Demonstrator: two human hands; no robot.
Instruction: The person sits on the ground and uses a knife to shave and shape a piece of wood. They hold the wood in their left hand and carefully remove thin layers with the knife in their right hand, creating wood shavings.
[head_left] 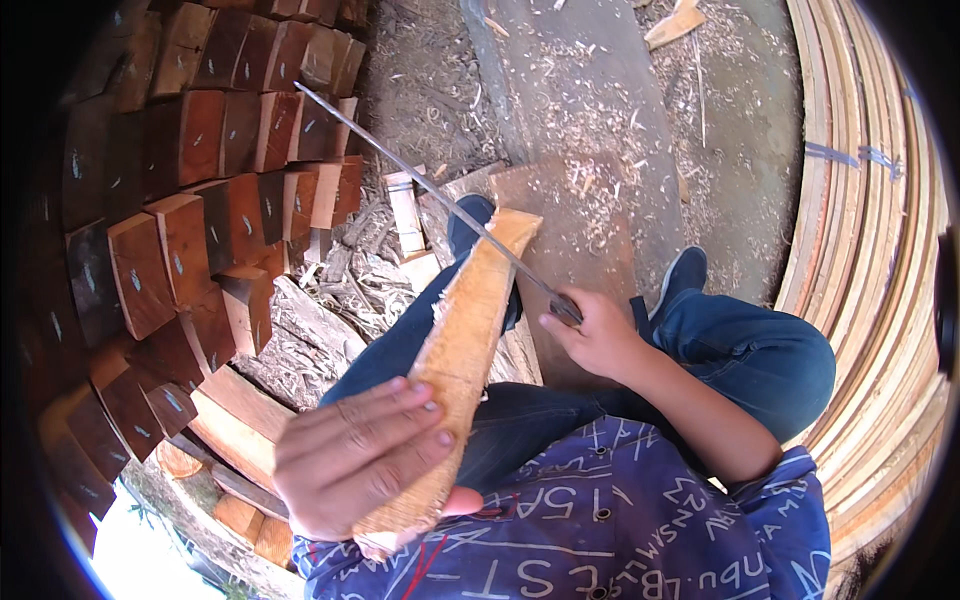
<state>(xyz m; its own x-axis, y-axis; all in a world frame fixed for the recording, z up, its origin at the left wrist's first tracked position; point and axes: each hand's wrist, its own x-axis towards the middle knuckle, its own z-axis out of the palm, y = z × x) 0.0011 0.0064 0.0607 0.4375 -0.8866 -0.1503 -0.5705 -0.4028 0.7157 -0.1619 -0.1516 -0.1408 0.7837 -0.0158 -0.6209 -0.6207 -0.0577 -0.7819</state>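
My left hand [365, 455] grips the wide near end of a pale, roughly carved piece of wood [465, 325], its fingers over the top and thumb tip showing at the lower right side. The piece slants up and away over my lap and flares slightly at its far end. My right hand [595, 335] is closed round the dark handle of a long, narrow metal blade [400, 163]. The blade crosses over the wood near its far end and points to the upper left. I cannot tell whether it is a knife or a file, or whether it touches the wood.
Stacked reddish-brown wooden blocks [185, 250] rise on the left. Long bundled pale strips [830, 200] curve along the right. Shavings litter the floor [590, 80], with another carved piece [675, 22] at the far side. My bent legs [745, 350] flank a brown board [585, 250].
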